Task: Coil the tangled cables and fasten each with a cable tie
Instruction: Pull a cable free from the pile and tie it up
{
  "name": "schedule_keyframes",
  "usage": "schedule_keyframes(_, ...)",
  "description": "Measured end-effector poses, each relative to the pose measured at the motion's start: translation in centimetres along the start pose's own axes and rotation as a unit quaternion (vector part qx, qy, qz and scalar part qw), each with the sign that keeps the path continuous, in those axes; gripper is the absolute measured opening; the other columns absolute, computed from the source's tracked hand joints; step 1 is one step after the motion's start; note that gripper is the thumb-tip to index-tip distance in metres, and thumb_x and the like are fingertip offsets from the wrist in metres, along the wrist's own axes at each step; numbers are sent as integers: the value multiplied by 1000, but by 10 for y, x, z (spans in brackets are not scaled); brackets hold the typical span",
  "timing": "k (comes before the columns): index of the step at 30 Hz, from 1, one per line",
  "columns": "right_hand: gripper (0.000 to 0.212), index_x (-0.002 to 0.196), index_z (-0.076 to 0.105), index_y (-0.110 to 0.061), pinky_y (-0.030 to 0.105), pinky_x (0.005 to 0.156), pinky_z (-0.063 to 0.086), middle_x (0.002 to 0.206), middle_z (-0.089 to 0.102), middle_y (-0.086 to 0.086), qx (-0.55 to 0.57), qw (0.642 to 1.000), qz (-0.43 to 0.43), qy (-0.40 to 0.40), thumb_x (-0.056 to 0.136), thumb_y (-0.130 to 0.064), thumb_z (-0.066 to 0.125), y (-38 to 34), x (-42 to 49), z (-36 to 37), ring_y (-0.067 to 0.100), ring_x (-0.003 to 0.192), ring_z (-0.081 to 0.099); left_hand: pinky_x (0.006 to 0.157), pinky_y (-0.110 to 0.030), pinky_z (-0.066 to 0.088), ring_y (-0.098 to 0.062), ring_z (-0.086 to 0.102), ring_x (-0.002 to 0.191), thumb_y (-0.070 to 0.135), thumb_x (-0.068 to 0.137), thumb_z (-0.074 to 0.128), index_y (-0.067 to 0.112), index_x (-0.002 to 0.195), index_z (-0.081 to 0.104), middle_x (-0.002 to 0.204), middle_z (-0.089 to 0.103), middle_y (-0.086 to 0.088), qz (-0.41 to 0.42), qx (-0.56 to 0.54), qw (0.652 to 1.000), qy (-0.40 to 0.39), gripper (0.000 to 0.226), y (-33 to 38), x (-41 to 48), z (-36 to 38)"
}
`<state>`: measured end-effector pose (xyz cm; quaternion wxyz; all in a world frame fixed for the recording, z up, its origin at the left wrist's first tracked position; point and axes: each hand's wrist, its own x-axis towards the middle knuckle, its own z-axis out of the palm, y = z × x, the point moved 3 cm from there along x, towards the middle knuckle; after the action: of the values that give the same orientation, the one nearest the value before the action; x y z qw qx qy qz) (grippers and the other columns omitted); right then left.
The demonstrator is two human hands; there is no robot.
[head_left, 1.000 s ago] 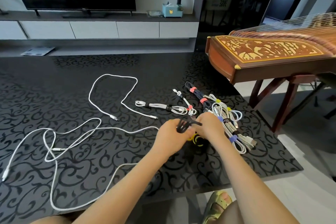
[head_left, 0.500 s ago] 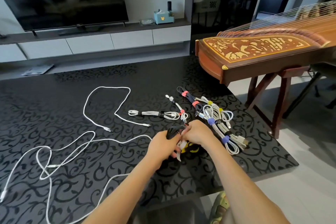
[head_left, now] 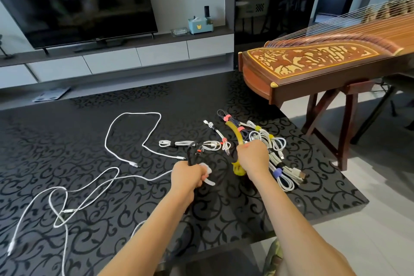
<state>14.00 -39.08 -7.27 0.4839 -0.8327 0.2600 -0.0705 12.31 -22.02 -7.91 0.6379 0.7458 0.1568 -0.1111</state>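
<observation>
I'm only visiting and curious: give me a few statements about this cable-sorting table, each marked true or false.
1. The left hand grips a black cable. True.
2. The right hand is empty. False: it holds a yellow tie.
3. Every white cable is coiled. False: a long white cable lies loose on the table.
4. The tied cable bundles lie beside the right hand. True.

My left hand (head_left: 187, 176) is fisted round a black cable (head_left: 191, 152). My right hand (head_left: 254, 159), held apart from it with knuckles up, grips a yellow tie (head_left: 234, 131).
</observation>
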Motion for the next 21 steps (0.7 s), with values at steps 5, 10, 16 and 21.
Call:
schedule_keyframes(5,36,49,33,-6,36,59,25,54,26,6,115,993,-2,-28,82,4,46,-4,-3,-6,21,56,23,40,-15,31,-9,41,45,-2,78,62,4,61,62,60,56,-7,4,17,1000,-6,17,-2,1,-6)
schedule_keyframes(10,16,78,58,-1,33,60,44,74,60,14,278,944,98,-149,92,1,51,-14,-14,-10,28,66,60,36,-14,31,-5,42,38,21,86,69,10,73,57,53,53,0,27,0,999,-36,21,7,1,5)
schedule_keyframes(16,15,84,59,-7,22,45,48,79,62,11,390,883,111,-235,96,-7,49,-17,-18,-9,17,60,64,33,-14,22,-7,39,40,23,94,57,6,82,64,53,49,-1,7,-103,982,-157,22,23,-10,22)
schedule_keyframes(21,12,91,62,-10,22,55,43,72,59,-1,354,910,81,-202,96,-9,51,-16,-16,-9,12,64,53,33,-14,21,-8,37,44,9,89,63,5,76,59,65,46,-6,10,-104,983,-149,14,24,-11,24)
